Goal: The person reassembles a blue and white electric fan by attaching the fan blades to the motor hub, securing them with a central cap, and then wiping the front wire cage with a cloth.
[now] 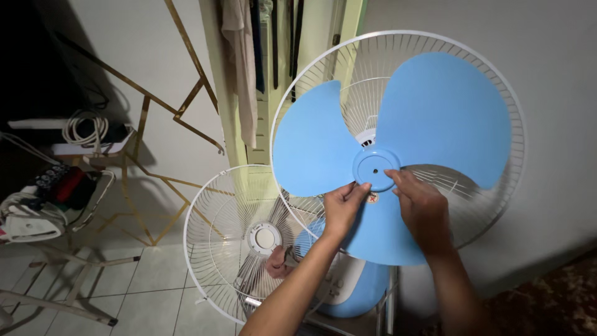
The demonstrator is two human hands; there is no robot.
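Two hands [343,205] [421,208], fingers on blue fan blade [376,169]

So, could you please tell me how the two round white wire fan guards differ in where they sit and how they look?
The rear white wire guard stands upright on the fan behind the light blue three-bladed fan blade, which both hands hold at its hub: left hand, right hand. The front white wire guard is off the fan, lower down by the tiled floor. The front guard has a round centre cap; the rear one does not show one. Both are round, white wire.
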